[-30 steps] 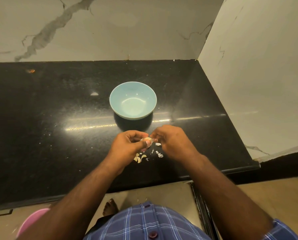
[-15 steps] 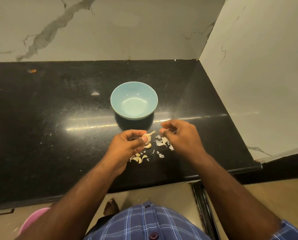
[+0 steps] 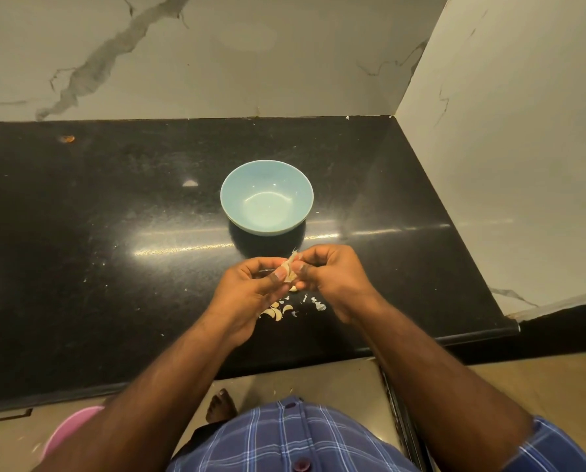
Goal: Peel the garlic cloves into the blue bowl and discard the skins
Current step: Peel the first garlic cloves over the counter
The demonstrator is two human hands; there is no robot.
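Note:
A pale garlic clove [image 3: 290, 269] with papery skin sits between both hands, just above the black counter [image 3: 114, 253]. My left hand [image 3: 250, 294] pinches it with thumb and fingers. My right hand [image 3: 332, 277] meets it from the right, thumb and fingertips pinching the clove's skin at its top. The light blue bowl [image 3: 267, 198] stands behind the hands and holds nothing. Loose cloves [image 3: 275, 312] and white skin scraps [image 3: 316, 303] lie on the counter under the hands.
Marble walls close the counter at the back and right [image 3: 506, 165]. The counter's front edge [image 3: 421, 342] runs just under my forearms. A pink tub [image 3: 70, 427] stands on the floor at the lower left, next to my foot [image 3: 220, 405].
My right hand, which had drawn away to the right over the skin scraps, has come back to the clove in my left hand. The bowl has not moved.

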